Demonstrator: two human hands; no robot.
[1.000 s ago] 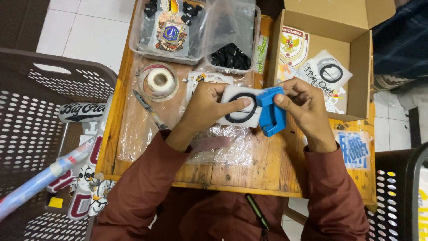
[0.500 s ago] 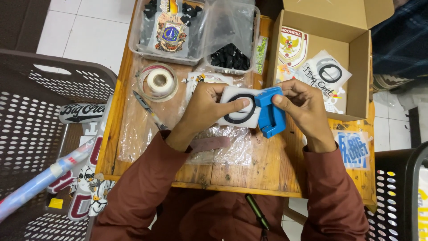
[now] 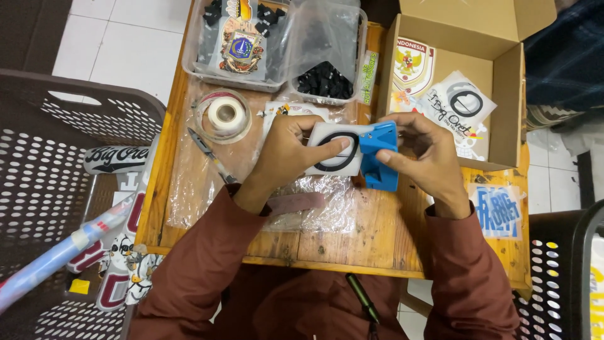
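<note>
Holding a white card with a black ring (image 3: 332,151) between them, both hands work over the middle of the wooden tabletop (image 3: 352,233). The left hand (image 3: 286,154) is closed on the card's left part, thumb laid across its face and fingers curled behind. The right hand (image 3: 425,160) is closed on a blue plastic tool (image 3: 379,156), which sits over the card's right edge, touching it; the thumb presses the tool's lower part.

Taking the card as the landmark: just under it and toward the person lies crinkled clear plastic film (image 3: 314,204) spread on the tabletop. To its left sits a roll of white tape (image 3: 225,114) in a clear round holder, and a slim pair of scissors (image 3: 211,154) lies slanted beside that roll. Beyond the card, at the far edge, stand two clear plastic tubs: the left tub (image 3: 236,44) holds a badge-shaped sticker and small black pieces, the right tub (image 3: 324,53) a heap of black pieces. To the right of the card is an open cardboard box (image 3: 503,119) with stickers inside. A blue sticker (image 3: 498,211) lies on the tabletop to the card's lower right. Far to the left stands a dark perforated basket (image 3: 56,157), with a pale blue roll (image 3: 60,255) leaning over its near edge.
</note>
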